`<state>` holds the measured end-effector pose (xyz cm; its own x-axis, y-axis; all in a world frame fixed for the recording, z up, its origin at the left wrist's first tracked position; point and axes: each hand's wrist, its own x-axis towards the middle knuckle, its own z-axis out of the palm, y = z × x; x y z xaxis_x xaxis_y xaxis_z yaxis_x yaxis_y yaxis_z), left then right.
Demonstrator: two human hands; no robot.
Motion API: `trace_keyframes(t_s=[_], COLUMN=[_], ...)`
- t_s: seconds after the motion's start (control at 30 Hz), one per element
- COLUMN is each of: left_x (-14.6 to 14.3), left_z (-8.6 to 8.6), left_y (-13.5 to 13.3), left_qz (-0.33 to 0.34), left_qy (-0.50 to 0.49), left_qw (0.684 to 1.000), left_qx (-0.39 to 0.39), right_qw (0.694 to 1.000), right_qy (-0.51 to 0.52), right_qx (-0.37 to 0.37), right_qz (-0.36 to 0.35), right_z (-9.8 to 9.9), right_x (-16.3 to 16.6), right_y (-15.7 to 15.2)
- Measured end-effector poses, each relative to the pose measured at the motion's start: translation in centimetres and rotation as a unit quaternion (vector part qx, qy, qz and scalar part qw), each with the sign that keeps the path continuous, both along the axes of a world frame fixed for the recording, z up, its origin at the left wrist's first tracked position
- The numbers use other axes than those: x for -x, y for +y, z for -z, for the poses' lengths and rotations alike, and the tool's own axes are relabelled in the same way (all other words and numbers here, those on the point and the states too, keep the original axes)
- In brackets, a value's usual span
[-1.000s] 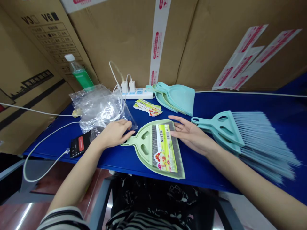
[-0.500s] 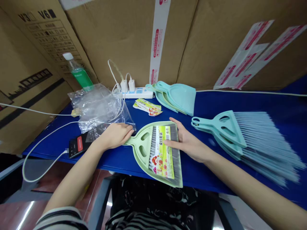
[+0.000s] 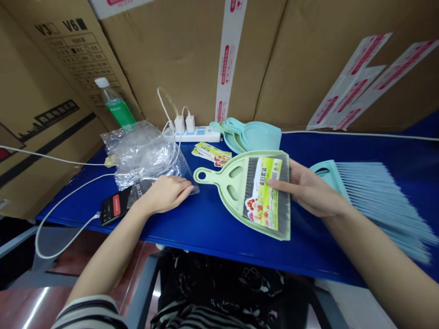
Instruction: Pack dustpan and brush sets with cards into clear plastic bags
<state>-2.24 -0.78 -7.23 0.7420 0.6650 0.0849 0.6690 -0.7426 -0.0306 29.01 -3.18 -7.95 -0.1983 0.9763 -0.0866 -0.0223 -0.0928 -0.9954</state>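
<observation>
My right hand (image 3: 310, 189) grips the wide edge of a light green dustpan (image 3: 228, 201), thumb on the front and the other fingers behind it. A grey-bristled brush (image 3: 252, 183) nests in the pan, with a yellow-green and white printed label card (image 3: 270, 194) lying over its bristles. The handle end with its hanging hole points left toward my left hand (image 3: 171, 194), apart from it. My left hand is closed at the right edge of a pile of clear plastic bags (image 3: 144, 148), its curled fingers on a bag whose corner sticks out past them.
Blue dustpans (image 3: 262, 135) lie stacked at the back beside loose label cards (image 3: 212, 153). Blue brushes (image 3: 370, 178) rest at the right. A power strip (image 3: 199, 134) with chargers, a bottle (image 3: 120, 112) and a cabled phone (image 3: 116, 205) are on the left. Cardboard (image 3: 185, 55) walls the back.
My right hand has moved the green dustpan with its brush and label card right and slightly up, away from my left hand. The left hand stays nearly in place by the plastic bags.
</observation>
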Motion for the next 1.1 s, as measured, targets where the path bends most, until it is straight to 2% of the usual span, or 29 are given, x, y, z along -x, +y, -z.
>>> trace_keyframes(t_s=[0.2, 0.33, 0.43, 0.57, 0.7, 0.8, 0.87, 1.1], left_x=[-0.5, -0.9, -1.0, -0.7, -0.4, -0.5, -0.8, -1.9], left_z=[0.0, -0.1, -0.2, 0.0, 0.2, 0.4, 0.5, 0.6], left_y=[-0.8, -1.4, -1.6, -1.5, -1.3, -1.4, -1.5, -2.2], left_qz=[0.097, 0.159, 0.192, 0.182, 0.151, 0.160, 0.177, 0.240], left_qy=[-0.069, -0.086, -0.099, -0.129, -0.160, -0.169, -0.168, -0.213], left_qw=[0.989, 0.973, 0.962, 0.963, 0.973, 0.972, 0.969, 0.939], left_qx=[0.087, 0.143, 0.168, 0.148, 0.074, 0.034, 0.037, 0.124], right_qw=[1.000, 0.999, 1.000, 0.999, 0.999, 0.999, 0.998, 0.998], right_qy=[0.007, -0.005, -0.017, -0.032, -0.028, -0.021, -0.020, 0.027], right_qx=[0.005, 0.016, 0.013, 0.023, 0.033, 0.034, 0.038, 0.039], right_qz=[-0.004, -0.028, -0.019, -0.018, -0.020, -0.022, -0.035, -0.046], right_z=[0.1, 0.2, 0.0, -0.3, -0.1, 0.4, 0.8, 1.2], right_x=[0.0, -0.1, -0.4, -0.7, -0.7, -0.7, -0.6, 0.5], right_y=[0.0, 0.0, 0.0, 0.0, 0.1, 0.3, 0.4, 0.3])
